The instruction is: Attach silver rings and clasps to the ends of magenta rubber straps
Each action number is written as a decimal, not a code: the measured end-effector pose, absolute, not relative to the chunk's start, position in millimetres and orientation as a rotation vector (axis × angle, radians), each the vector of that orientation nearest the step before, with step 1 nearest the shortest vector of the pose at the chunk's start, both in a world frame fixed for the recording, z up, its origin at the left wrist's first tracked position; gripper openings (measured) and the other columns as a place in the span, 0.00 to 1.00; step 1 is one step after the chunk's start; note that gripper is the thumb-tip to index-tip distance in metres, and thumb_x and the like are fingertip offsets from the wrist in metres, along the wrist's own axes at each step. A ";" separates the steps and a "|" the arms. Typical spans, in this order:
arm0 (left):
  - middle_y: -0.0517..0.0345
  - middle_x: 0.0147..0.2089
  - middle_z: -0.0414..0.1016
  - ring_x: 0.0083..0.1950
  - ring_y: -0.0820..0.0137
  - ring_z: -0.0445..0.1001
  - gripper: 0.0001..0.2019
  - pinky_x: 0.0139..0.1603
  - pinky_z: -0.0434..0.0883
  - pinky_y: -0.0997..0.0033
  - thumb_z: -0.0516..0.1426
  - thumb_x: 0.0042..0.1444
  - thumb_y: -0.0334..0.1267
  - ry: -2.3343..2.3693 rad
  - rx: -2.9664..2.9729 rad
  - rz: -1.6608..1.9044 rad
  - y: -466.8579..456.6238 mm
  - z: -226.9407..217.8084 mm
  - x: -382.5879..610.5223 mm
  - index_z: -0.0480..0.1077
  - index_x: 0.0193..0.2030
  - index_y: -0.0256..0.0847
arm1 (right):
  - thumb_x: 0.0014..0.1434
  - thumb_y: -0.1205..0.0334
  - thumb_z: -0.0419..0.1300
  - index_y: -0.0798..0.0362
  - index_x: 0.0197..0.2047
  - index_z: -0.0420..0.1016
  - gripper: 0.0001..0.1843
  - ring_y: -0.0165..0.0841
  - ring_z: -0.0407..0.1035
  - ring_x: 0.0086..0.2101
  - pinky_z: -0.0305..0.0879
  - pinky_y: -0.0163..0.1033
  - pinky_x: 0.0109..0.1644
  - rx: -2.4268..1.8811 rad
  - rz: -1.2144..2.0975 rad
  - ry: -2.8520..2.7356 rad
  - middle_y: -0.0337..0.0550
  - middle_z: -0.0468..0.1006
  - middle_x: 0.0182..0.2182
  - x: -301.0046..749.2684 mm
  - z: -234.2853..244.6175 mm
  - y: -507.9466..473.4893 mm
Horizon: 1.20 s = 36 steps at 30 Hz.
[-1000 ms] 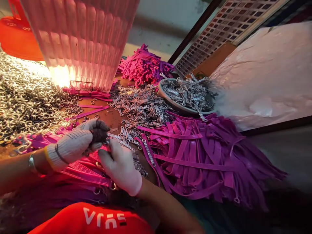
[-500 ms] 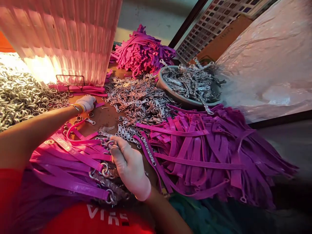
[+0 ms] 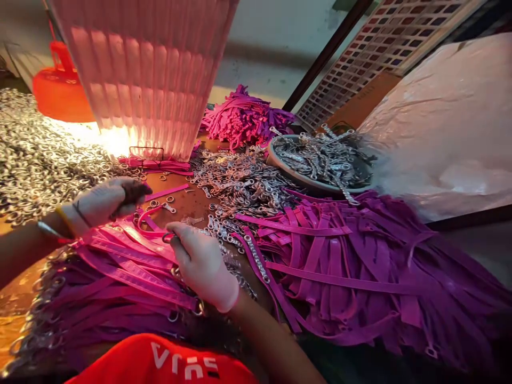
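My right hand [image 3: 204, 261], in a white glove, pinches a metal ring [image 3: 167, 237] between thumb and forefinger, above the near heap of pink straps [image 3: 140, 261]. Rings and chain pieces are fitted to the ends of several of these straps. My left hand [image 3: 108, 202], gloved with dark fingertips, is bent closed over the left side of the heap. A speck of pink shows at its fingertips, but what it grips cannot be made out. Just beyond its fingers a single pink strap [image 3: 166, 192] lies on the brown table, near a few loose rings [image 3: 170, 199].
Metal rings [image 3: 48, 160] are heaped at left under an orange lamp [image 3: 62, 88], beside a ribbed translucent panel [image 3: 152, 69]. Chain pieces lie in a pile [image 3: 244, 178] and in a grey basin [image 3: 280, 162]. Purple straps [image 3: 340, 261] spread to the right; more straps [image 3: 244, 117] stand behind.
My left hand has drawn back from the strap on the table, toward the near heap. My right hand still pinches the ring, now clear of the chain pieces. The view has tilted and shifted left.
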<state>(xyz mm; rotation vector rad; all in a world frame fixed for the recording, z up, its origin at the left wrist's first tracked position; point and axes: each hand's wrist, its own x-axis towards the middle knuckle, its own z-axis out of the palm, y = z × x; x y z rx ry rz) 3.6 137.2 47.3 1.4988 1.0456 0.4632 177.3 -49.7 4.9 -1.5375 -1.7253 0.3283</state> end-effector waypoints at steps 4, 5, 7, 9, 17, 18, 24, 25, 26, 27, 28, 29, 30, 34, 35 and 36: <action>0.61 0.19 0.63 0.18 0.76 0.57 0.07 0.18 0.53 0.76 0.59 0.51 0.39 0.929 1.480 0.384 60.3 47.7 -17.6 0.73 0.35 0.40 | 0.70 0.64 0.52 0.52 0.55 0.74 0.15 0.35 0.78 0.39 0.66 0.35 0.40 -1.695 0.179 -1.923 0.46 0.84 0.41 157.9 15.0 -41.2; 0.62 0.19 0.62 0.18 0.75 0.56 0.06 0.19 0.54 0.76 0.58 0.52 0.40 0.910 1.483 0.391 47.0 46.8 -19.5 0.72 0.34 0.40 | 0.70 0.64 0.52 0.53 0.54 0.75 0.14 0.35 0.77 0.36 0.64 0.35 0.38 -1.733 0.132 -1.975 0.47 0.84 0.39 154.4 16.6 -41.8; 0.62 0.19 0.62 0.19 0.75 0.57 0.06 0.19 0.55 0.75 0.56 0.54 0.40 0.878 1.511 0.416 30.7 43.4 -21.1 0.69 0.31 0.40 | 0.70 0.65 0.52 0.54 0.53 0.75 0.14 0.35 0.75 0.32 0.59 0.35 0.33 -1.779 0.039 -2.058 0.47 0.82 0.35 149.4 18.1 -46.3; 0.60 0.21 0.65 0.21 0.74 0.59 0.07 0.22 0.57 0.74 0.56 0.55 0.40 0.843 1.668 0.429 26.3 37.4 -21.2 0.69 0.29 0.40 | 0.71 0.65 0.51 0.54 0.52 0.75 0.13 0.33 0.73 0.30 0.54 0.36 0.31 -1.803 -0.048 -2.102 0.46 0.80 0.33 146.7 17.5 -53.6; 0.56 0.35 0.80 0.34 0.67 0.72 0.11 0.36 0.70 0.71 0.51 0.60 0.37 0.584 2.113 0.303 29.4 6.6 -12.8 0.74 0.35 0.37 | 0.72 0.66 0.48 0.55 0.52 0.72 0.13 0.36 0.70 0.30 0.54 0.40 0.30 -1.979 -0.312 -2.105 0.46 0.77 0.33 141.3 2.8 -75.0; 0.55 0.35 0.80 0.34 0.67 0.73 0.11 0.37 0.71 0.70 0.51 0.60 0.37 0.567 2.108 0.303 28.0 5.2 -12.1 0.74 0.34 0.37 | 0.72 0.65 0.48 0.54 0.52 0.71 0.13 0.36 0.71 0.31 0.54 0.40 0.30 -1.982 -0.301 -2.105 0.46 0.77 0.33 141.1 2.7 -76.1; 0.57 0.30 0.77 0.30 0.70 0.69 0.14 0.32 0.69 0.72 0.54 0.62 0.43 0.669 1.951 0.391 22.3 7.6 -16.1 0.76 0.35 0.37 | 0.70 0.65 0.52 0.52 0.59 0.67 0.15 0.37 0.74 0.37 0.61 0.39 0.36 -1.993 -0.040 -2.030 0.46 0.80 0.41 141.1 22.9 -81.7; 0.58 0.28 0.76 0.28 0.71 0.67 0.15 0.30 0.67 0.74 0.55 0.62 0.45 0.713 1.932 0.420 20.8 7.8 -17.4 0.76 0.35 0.37 | 0.70 0.63 0.54 0.53 0.61 0.65 0.18 0.37 0.74 0.39 0.63 0.39 0.38 -1.974 0.021 -2.024 0.46 0.80 0.43 141.3 26.4 -82.2; 0.58 0.28 0.76 0.28 0.72 0.67 0.15 0.29 0.66 0.75 0.55 0.62 0.46 0.746 1.930 0.452 18.8 7.5 -18.6 0.77 0.35 0.37 | 0.69 0.61 0.56 0.54 0.63 0.63 0.21 0.38 0.75 0.40 0.64 0.39 0.39 -1.967 0.079 -2.021 0.46 0.81 0.44 141.8 28.8 -82.4; 0.58 0.29 0.76 0.29 0.72 0.67 0.15 0.30 0.66 0.75 0.56 0.62 0.47 0.763 1.941 0.485 16.2 6.7 -19.6 0.77 0.34 0.37 | 0.68 0.60 0.58 0.54 0.64 0.62 0.23 0.39 0.76 0.41 0.64 0.39 0.39 -1.977 0.129 -2.020 0.46 0.81 0.43 142.3 30.0 -82.0; 0.58 0.30 0.77 0.31 0.71 0.68 0.15 0.31 0.66 0.75 0.56 0.62 0.46 0.765 1.963 0.508 13.4 5.4 -20.4 0.77 0.35 0.37 | 0.67 0.60 0.58 0.55 0.63 0.63 0.23 0.39 0.77 0.40 0.64 0.39 0.38 -2.006 0.169 -2.024 0.45 0.82 0.42 142.8 29.8 -81.1; 0.57 0.31 0.78 0.32 0.70 0.69 0.15 0.33 0.67 0.74 0.56 0.63 0.46 0.766 1.987 0.521 10.6 3.8 -20.9 0.77 0.35 0.38 | 0.67 0.60 0.58 0.55 0.61 0.66 0.21 0.40 0.78 0.39 0.63 0.39 0.36 -2.049 0.195 -2.030 0.45 0.83 0.40 143.1 28.5 -79.8; 0.57 0.32 0.78 0.32 0.70 0.70 0.14 0.34 0.68 0.74 0.56 0.63 0.45 0.772 2.008 0.523 8.0 2.0 -21.3 0.78 0.35 0.38 | 0.67 0.60 0.57 0.55 0.57 0.68 0.17 0.40 0.78 0.37 0.62 0.38 0.34 -2.096 0.206 -2.044 0.44 0.83 0.37 143.3 26.3 -78.3; 0.57 0.31 0.79 0.32 0.69 0.71 0.12 0.35 0.68 0.72 0.55 0.62 0.41 0.768 2.098 0.563 2.8 -4.0 -20.8 0.77 0.34 0.38 | 0.66 0.61 0.55 0.56 0.45 0.72 0.09 0.41 0.79 0.31 0.57 0.38 0.29 -2.169 0.122 -2.198 0.48 0.83 0.31 142.5 14.5 -74.0; 0.57 0.31 0.79 0.31 0.69 0.72 0.12 0.35 0.67 0.71 0.55 0.62 0.40 0.747 2.127 0.569 2.7 -4.7 -19.9 0.76 0.32 0.38 | 0.65 0.61 0.55 0.57 0.44 0.73 0.10 0.42 0.79 0.31 0.57 0.38 0.28 -2.165 0.087 -2.238 0.50 0.83 0.30 142.3 12.0 -73.7; 0.57 0.31 0.79 0.31 0.69 0.72 0.11 0.35 0.67 0.71 0.55 0.61 0.38 0.721 2.151 0.570 3.2 -4.9 -18.8 0.75 0.31 0.38 | 0.65 0.60 0.55 0.57 0.44 0.73 0.10 0.42 0.79 0.30 0.56 0.38 0.28 -2.160 0.054 -2.269 0.51 0.83 0.30 142.1 9.7 -73.5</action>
